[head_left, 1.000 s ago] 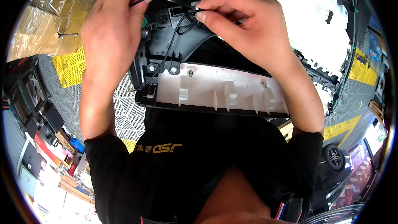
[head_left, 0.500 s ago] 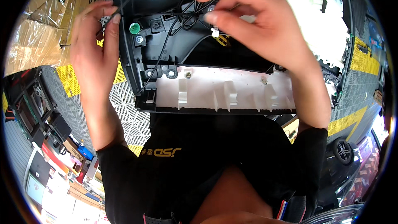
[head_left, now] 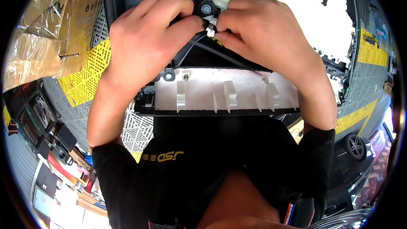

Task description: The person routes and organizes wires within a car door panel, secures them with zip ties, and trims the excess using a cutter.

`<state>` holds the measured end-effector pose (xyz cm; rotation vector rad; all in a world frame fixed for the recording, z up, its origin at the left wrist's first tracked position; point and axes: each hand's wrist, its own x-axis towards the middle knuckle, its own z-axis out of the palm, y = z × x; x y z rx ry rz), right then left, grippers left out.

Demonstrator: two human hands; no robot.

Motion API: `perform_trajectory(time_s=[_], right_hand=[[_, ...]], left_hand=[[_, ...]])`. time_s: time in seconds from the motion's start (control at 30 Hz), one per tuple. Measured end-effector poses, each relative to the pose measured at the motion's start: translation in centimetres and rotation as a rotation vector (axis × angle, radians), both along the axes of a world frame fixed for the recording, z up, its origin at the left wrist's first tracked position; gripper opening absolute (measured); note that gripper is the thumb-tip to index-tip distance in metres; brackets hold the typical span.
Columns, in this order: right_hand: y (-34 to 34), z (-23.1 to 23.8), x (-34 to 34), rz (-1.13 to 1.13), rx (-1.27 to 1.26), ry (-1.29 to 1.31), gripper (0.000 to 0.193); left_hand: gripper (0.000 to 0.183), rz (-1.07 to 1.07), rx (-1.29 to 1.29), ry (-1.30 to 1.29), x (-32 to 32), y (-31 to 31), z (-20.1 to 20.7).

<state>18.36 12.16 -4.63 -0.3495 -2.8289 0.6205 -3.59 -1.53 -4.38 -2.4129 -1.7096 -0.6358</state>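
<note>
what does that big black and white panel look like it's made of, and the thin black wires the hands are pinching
Black and white panel: apparently moulded plastic, matt, judging by its moulded ribs and clip tabs. Thin black wires: probably metal cores in smooth black plastic insulation; only the sheath shows. Left hand and right hand pinch a small white connector, likely plastic.

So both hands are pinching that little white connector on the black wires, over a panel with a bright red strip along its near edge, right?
Not quite: the strip along the panel's near edge is white, not red, as the head view shows. The rest holds: the left hand and right hand both pinch the small white connector on the black wires.
</note>
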Motion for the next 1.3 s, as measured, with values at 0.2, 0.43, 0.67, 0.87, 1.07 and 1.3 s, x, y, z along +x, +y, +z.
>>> perform_trajectory(time_s=[0.2, 0.43, 0.67, 0.87, 1.07, 1.3], right_hand=[[1.0, -0.4, 0.2, -0.019, -0.101, -0.003, 0.016], [0.3, -0.2, -0.4, -0.128, -0.066, 0.044, 0.023], [0.4, -0.2, -0.6, -0.069, -0.044, 0.096, 0.028], [0.9, -1.2, -0.6, 0.018, -0.027, 0.155, 0.039], [0.1, -0.8, -0.6, 0.038, 0.165, 0.078, 0.06], [0.1, -0.4, -0.8, 0.035, 0.232, 0.047, 0.062]], left_hand=[[0.023, 0.034, 0.041, 0.0, 0.6, 0.2, -0.8], [0.025, 0.18, 0.038, -0.059, 1.2, 0.1, -1.4], [0.03, 0.261, -0.053, -0.052, 0.5, -0.4, -0.1], [0.017, 0.14, -0.173, -0.191, -1.6, -1.7, 2.3], [0.02, 0.306, -0.218, -0.079, -3.0, -2.1, 3.3], [0.011, 0.251, -0.182, 0.039, -3.4, -1.7, 2.7]])
